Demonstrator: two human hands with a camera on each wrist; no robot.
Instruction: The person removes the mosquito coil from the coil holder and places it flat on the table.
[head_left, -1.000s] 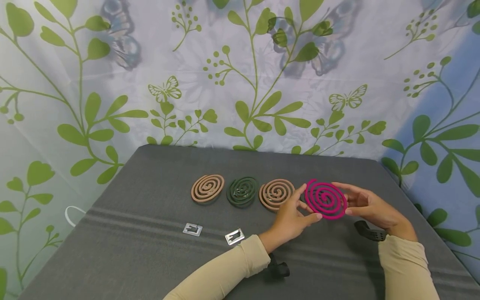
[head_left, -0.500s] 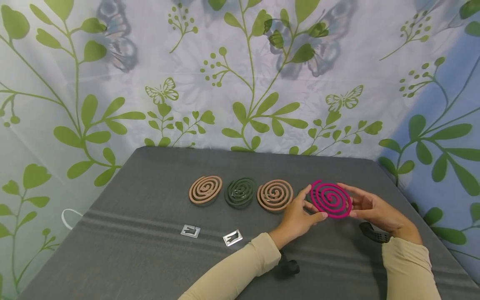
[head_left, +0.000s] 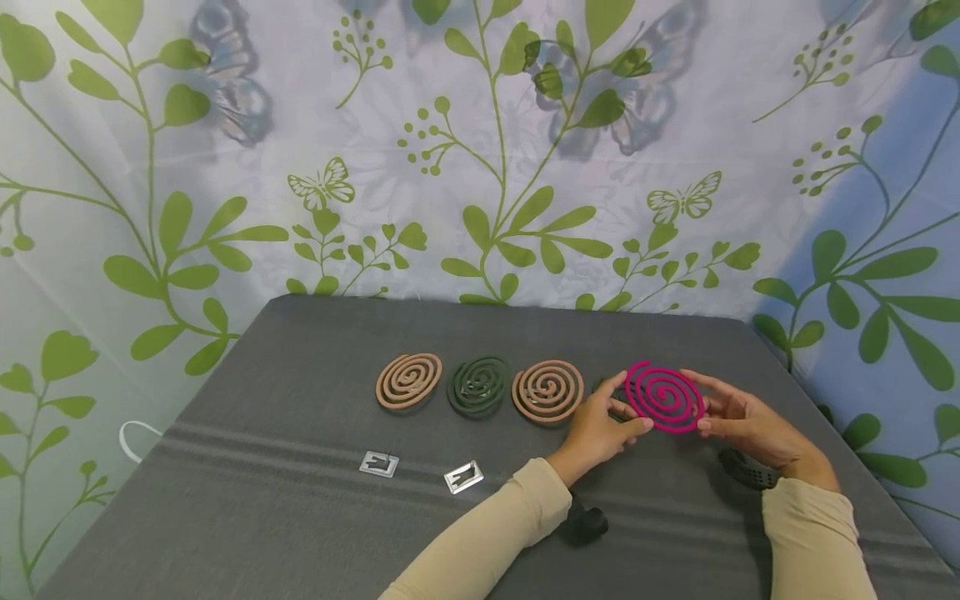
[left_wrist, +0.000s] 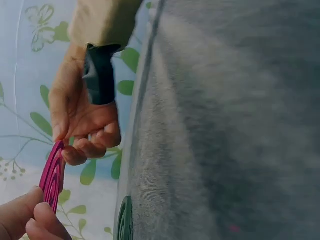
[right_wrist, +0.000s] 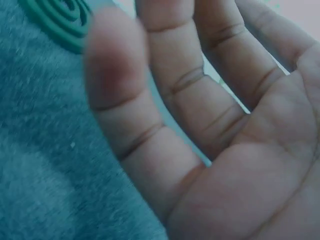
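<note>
A pink mosquito coil (head_left: 664, 398) is held up above the table between my two hands, its flat face tilted toward the head camera. My left hand (head_left: 603, 425) pinches its left edge between thumb and fingers. On the opposite edge, my right hand (head_left: 750, 425) grips it by thumb and fingertips. The left wrist view shows the pink coil (left_wrist: 52, 177) nearly edge-on. Partly hidden behind my left fingers lies a dark green coil (left_wrist: 125, 222). In the right wrist view the pink coil is out of sight; that green coil (right_wrist: 62, 22) shows at the top left.
In a row on the grey table (head_left: 262, 517) lie a tan coil (head_left: 409, 381), a dark green coil (head_left: 478, 386) and another tan coil (head_left: 548, 392). Nearer are two small silver metal stands (head_left: 378, 464). A patterned curtain (head_left: 420, 208) hangs behind the table.
Both hands have shifted slightly right in the head view with the pink coil between them. The head view itself has drifted a little; the coils and stands on the table stay put.
</note>
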